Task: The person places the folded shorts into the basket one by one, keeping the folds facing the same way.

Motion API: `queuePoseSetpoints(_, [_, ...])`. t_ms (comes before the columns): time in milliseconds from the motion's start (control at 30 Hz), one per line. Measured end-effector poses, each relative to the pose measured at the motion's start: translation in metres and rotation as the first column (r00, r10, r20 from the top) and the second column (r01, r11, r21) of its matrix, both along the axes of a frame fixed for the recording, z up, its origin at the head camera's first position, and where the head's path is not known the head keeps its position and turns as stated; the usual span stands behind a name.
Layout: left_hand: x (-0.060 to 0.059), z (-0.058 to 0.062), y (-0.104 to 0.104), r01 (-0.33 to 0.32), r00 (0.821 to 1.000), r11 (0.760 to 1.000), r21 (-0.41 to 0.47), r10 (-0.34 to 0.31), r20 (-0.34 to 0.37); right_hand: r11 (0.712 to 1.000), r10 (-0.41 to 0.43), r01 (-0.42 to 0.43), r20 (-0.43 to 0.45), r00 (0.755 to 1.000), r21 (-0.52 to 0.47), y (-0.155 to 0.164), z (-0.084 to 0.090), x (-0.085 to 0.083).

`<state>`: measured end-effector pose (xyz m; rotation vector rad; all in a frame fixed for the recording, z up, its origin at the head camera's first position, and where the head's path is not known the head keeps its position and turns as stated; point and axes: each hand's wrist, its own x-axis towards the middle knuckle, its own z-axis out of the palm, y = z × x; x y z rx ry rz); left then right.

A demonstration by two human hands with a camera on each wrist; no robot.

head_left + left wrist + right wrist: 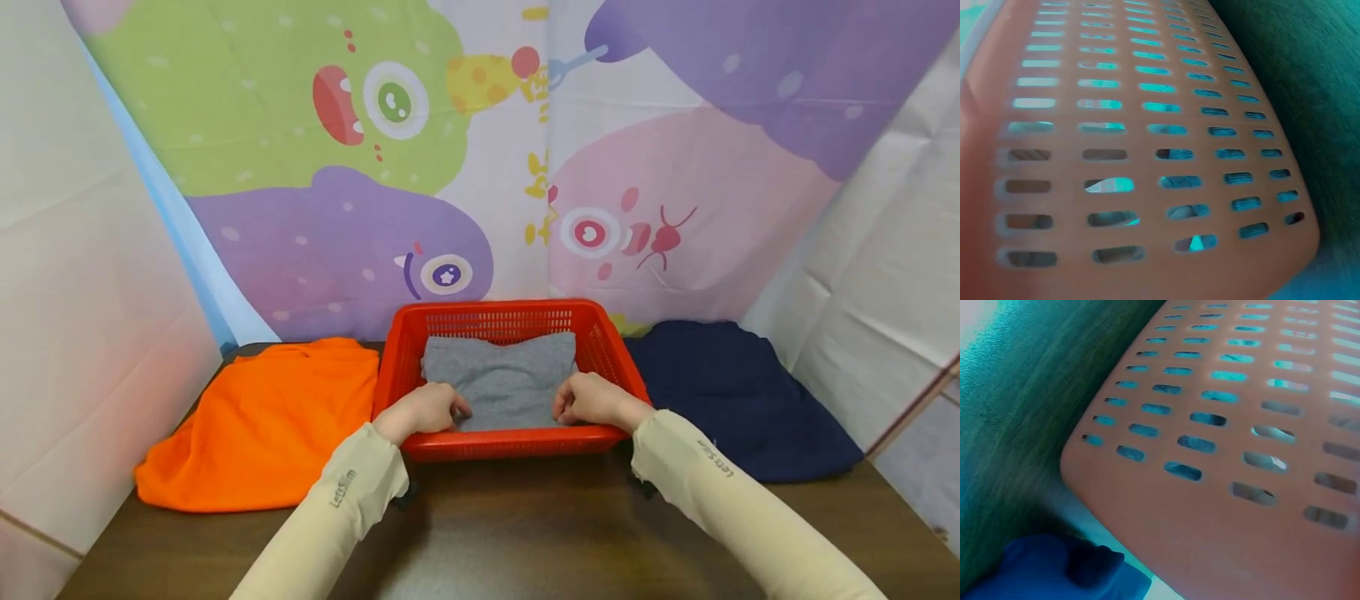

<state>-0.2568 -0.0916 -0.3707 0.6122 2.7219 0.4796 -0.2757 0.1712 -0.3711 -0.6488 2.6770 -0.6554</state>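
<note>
A folded grey garment (504,379) lies inside a red plastic basket (510,315) at the back middle of a dark wooden table (525,533). My left hand (426,409) grips the garment's near left corner with curled fingers. My right hand (592,398) grips its near right corner the same way. Both wrists rest over the basket's front rim. The left wrist view shows only the slotted outer wall of the basket (1147,156), close up. The right wrist view shows that wall of the basket (1241,444) too; neither hand appears there.
An orange garment (270,421) lies left of the basket and a navy garment (735,396) lies right of it, the latter also showing as navy cloth (1047,569) in the right wrist view. Printed cloth walls enclose the table on three sides.
</note>
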Motion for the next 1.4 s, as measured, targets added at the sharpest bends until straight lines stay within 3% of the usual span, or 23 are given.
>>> queuePoseSetpoints(333, [-0.003, -0.005, 0.001, -0.009, 0.999, 1.0, -0.005, 0.009, 0.038, 0.998, 0.034, -0.037, 0.048, 0.998, 0.058, -0.001, -0.004, -0.004])
queuePoseSetpoints(533, [-0.002, -0.01, 0.001, -0.002, 1.0, 1.0, -0.017, 0.002, 0.016, 0.997, 0.046, -0.05, 0.088, 0.995, 0.051, 0.0, -0.005, -0.003])
queuePoseSetpoints(733, [0.001, -0.003, 0.002, -0.021, 1.0, 1.0, -0.02, 0.021, 0.0, 0.999, 0.036, -0.038, 0.077, 0.996, 0.028, 0.004, -0.003, -0.002])
queuePoseSetpoints(767, [-0.002, -0.007, 0.0, -0.006, 1.0, 1.0, -0.018, 0.005, -0.022, 0.999, 0.039, -0.04, 0.069, 0.997, 0.02, 0.005, -0.003, -0.001])
queuePoseSetpoints(900, [0.003, -0.001, 0.002, -0.029, 0.997, 1.0, -0.004, 0.029, -0.072, 0.999, 0.035, -0.035, 0.02, 0.999, -0.007, 0.008, 0.002, 0.003])
queuePoseSetpoints(1100, [0.018, 0.013, 0.014, -0.054, 0.983, 0.997, 0.062, 0.064, -0.174, 0.998, 0.002, -0.007, -0.092, 0.996, -0.056, 0.015, 0.003, 0.012])
queuePoseSetpoints(1233, [0.025, 0.017, 0.018, -0.053, 0.967, 0.994, 0.099, 0.076, -0.242, 0.997, -0.035, 0.018, -0.218, 0.975, -0.078, 0.019, 0.003, 0.02])
queuePoseSetpoints(1400, [0.031, 0.018, 0.022, -0.044, 0.954, 0.977, 0.208, 0.102, -0.282, 0.992, -0.059, 0.016, -0.347, 0.936, -0.125, 0.021, 0.002, 0.026])
